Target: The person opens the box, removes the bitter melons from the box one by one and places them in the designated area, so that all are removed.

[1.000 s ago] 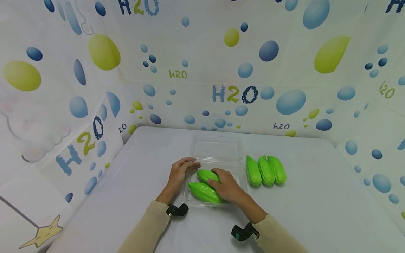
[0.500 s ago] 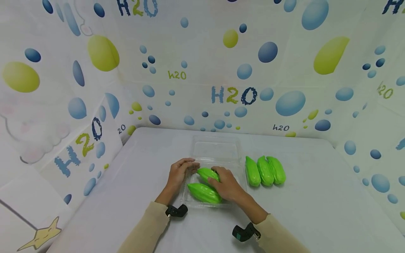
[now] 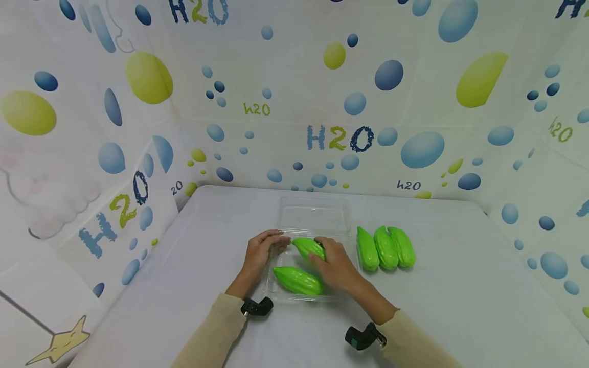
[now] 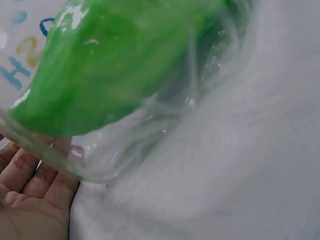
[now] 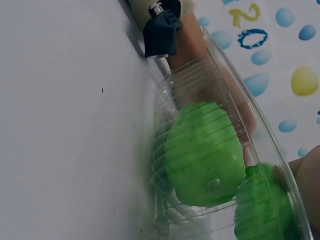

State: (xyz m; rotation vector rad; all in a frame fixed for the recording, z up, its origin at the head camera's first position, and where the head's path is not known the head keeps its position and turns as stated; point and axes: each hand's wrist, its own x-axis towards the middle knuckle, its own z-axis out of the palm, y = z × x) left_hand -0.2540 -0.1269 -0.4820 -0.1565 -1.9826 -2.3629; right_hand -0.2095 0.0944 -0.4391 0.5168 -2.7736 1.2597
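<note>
A clear plastic clamshell box (image 3: 327,298) lies open on the table, its lid (image 3: 314,215) folded back. Inside, a glossy, ridged green gourd (image 3: 298,281) with a pointed left end lies along the near side. My right hand (image 3: 339,267) holds a second green gourd (image 3: 307,247) by its right end, thumb and fingers around it, over the box's far half. My left hand (image 3: 261,254) is at the box's left wall, fingers extended. In the left wrist view, the fingertips of that hand (image 4: 35,187) reach the clear rim. Both gourds show through the ribbed wall in the right wrist view.
Several more green gourds (image 3: 387,249) lie side by side to the right of the box. A white cloth covers the table (image 3: 442,306). Behind it hangs a printed sheet (image 3: 294,76) with blue and yellow drops.
My right hand has moved the held gourd slightly away and to the right, widening the gap from the near gourd. The left hand has stayed at the box's wall.
</note>
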